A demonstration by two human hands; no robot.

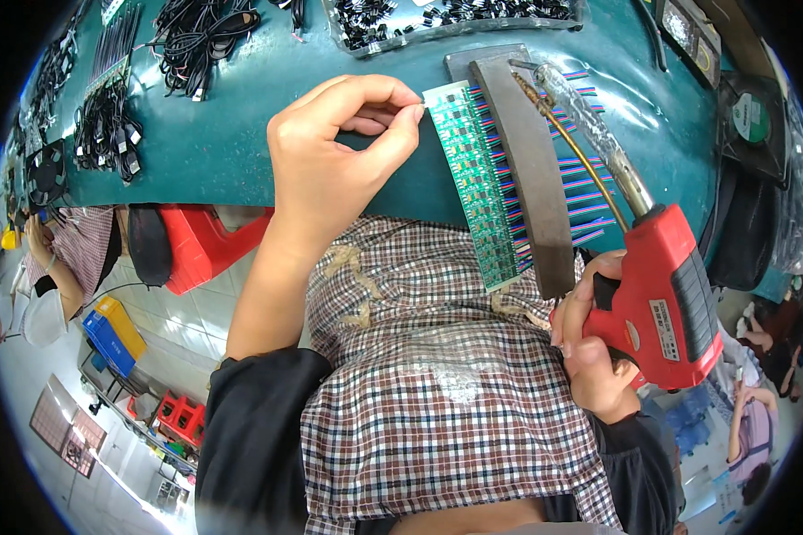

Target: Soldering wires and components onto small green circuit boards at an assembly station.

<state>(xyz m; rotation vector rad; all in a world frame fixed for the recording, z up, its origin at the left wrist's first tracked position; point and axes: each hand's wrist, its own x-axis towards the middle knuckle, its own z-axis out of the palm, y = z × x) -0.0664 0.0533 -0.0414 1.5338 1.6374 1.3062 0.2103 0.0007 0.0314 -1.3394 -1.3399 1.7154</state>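
Note:
My left hand [335, 147] pinches the upper left corner of a long green circuit board strip [473, 183] between thumb and index finger. In my right hand [598, 357] is a red soldering gun [658, 285], its fingers wrapped round the handle by the trigger. The gun's metal barrel [589, 120] and a thin brass-coloured feed tube [571, 143] point up and left, ending over the top of a dark grey bar [533, 169]. That bar lies across a row of thin multicoloured wires [584, 201], whose left ends meet the strip's right edge.
Bundles of black cables [201, 45] lie at the back left of the green table [214, 152]. A clear tray [455, 31] of small black parts stands at the back. Right of the gun is a black fan-like unit [754, 120]. Other people appear at both sides.

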